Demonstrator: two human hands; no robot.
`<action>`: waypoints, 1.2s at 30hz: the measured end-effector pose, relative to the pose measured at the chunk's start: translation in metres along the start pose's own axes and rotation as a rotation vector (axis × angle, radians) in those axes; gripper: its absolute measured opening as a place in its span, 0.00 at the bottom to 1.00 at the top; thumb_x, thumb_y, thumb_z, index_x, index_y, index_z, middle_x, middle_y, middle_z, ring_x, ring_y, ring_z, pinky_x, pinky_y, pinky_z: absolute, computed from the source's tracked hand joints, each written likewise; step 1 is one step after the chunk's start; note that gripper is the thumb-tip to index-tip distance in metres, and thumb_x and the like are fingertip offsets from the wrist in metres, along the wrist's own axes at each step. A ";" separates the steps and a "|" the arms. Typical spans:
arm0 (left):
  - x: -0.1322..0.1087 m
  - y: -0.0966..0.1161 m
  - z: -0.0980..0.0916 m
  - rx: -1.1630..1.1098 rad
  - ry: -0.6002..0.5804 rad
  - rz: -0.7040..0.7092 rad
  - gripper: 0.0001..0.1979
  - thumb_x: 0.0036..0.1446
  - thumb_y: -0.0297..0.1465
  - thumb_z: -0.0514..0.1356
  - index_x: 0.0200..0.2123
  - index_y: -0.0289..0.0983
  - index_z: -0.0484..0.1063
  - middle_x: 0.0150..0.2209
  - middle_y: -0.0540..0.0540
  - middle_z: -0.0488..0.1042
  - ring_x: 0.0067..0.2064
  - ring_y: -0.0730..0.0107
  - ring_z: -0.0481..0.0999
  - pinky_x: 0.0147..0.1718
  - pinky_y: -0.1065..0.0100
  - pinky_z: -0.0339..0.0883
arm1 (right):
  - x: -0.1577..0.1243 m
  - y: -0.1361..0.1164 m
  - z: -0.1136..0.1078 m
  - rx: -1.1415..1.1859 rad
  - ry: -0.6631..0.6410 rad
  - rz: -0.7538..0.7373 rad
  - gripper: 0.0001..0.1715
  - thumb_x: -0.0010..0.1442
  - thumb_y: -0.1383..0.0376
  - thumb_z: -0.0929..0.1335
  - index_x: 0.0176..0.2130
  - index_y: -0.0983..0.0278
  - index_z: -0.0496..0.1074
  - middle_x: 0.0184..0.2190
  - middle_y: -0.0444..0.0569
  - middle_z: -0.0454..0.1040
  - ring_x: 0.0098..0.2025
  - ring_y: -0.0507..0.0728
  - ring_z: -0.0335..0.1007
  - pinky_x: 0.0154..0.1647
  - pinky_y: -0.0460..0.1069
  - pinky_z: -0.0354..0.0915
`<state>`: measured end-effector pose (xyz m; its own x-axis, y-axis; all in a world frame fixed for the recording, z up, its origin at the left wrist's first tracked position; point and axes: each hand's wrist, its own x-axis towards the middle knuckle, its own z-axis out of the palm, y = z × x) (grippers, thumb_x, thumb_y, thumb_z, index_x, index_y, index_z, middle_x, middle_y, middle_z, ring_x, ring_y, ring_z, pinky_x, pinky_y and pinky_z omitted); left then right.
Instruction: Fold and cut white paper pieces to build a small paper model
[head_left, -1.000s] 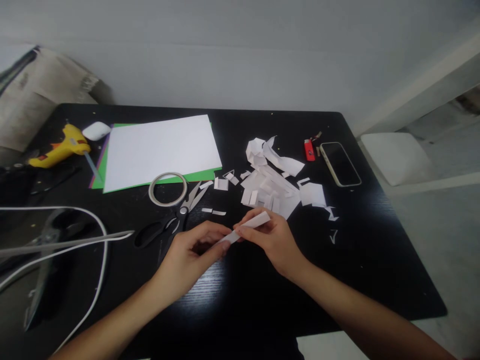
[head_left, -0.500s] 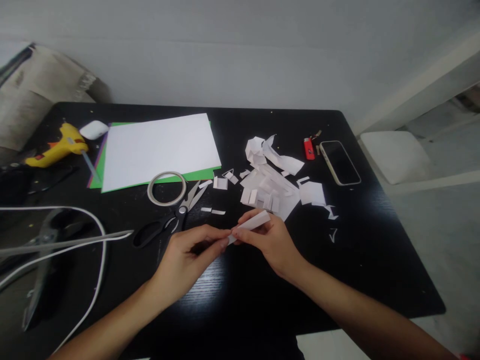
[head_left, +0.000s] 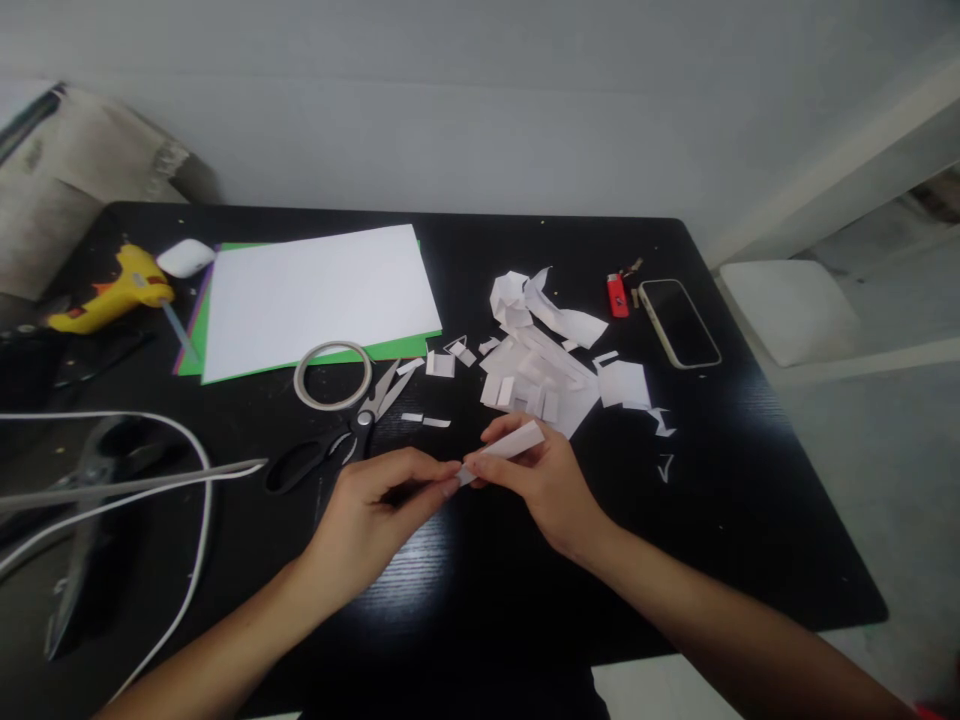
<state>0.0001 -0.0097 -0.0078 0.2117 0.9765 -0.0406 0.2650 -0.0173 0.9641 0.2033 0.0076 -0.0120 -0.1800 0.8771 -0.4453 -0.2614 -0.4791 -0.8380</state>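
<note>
A narrow folded strip of white paper (head_left: 517, 440) is held between both hands above the dark table. My left hand (head_left: 382, 505) pinches its lower left end between thumb and fingertips. My right hand (head_left: 544, 485) grips the strip further up, thumb on top and fingers behind it, close to my left fingertips. Beyond my right hand lies a heap of cut and folded white paper (head_left: 540, 370). Black-handled scissors (head_left: 365, 418) lie partly open beyond my left hand, beside a roll of tape (head_left: 300, 380).
White sheets (head_left: 315, 300) lie over green paper at the back left, near a yellow glue gun (head_left: 131, 290) and a white case (head_left: 186, 258). A white cable (head_left: 206, 520) loops at left. A red lighter (head_left: 617, 296) and a phone (head_left: 680, 323) lie at right.
Both hands hold the strip almost as before; my right hand and the strip's upper end have shifted very slightly to the right.
</note>
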 end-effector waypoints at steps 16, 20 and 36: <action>0.002 0.003 -0.001 -0.037 -0.043 -0.140 0.07 0.62 0.35 0.67 0.40 0.39 0.82 0.33 0.48 0.84 0.33 0.68 0.83 0.32 0.72 0.75 | 0.006 -0.004 -0.006 -0.105 0.080 -0.084 0.19 0.50 0.58 0.83 0.36 0.60 0.77 0.27 0.42 0.82 0.29 0.54 0.80 0.33 0.47 0.73; 0.003 0.006 -0.005 -0.003 -0.125 -0.183 0.10 0.66 0.38 0.63 0.39 0.39 0.82 0.29 0.50 0.81 0.29 0.73 0.77 0.27 0.75 0.67 | 0.002 -0.006 -0.003 -0.119 0.054 -0.113 0.18 0.49 0.60 0.83 0.35 0.60 0.77 0.24 0.40 0.81 0.27 0.53 0.80 0.31 0.46 0.72; 0.002 0.005 -0.003 -0.025 -0.148 -0.165 0.08 0.64 0.34 0.64 0.35 0.37 0.82 0.31 0.49 0.82 0.32 0.71 0.80 0.32 0.74 0.71 | -0.001 -0.002 0.000 -0.099 -0.023 -0.187 0.13 0.64 0.55 0.76 0.37 0.63 0.78 0.28 0.46 0.84 0.32 0.56 0.83 0.35 0.49 0.79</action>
<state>-0.0012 -0.0067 -0.0027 0.3036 0.9235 -0.2344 0.2847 0.1469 0.9473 0.2038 0.0082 -0.0098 -0.1585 0.9490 -0.2725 -0.1981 -0.3010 -0.9328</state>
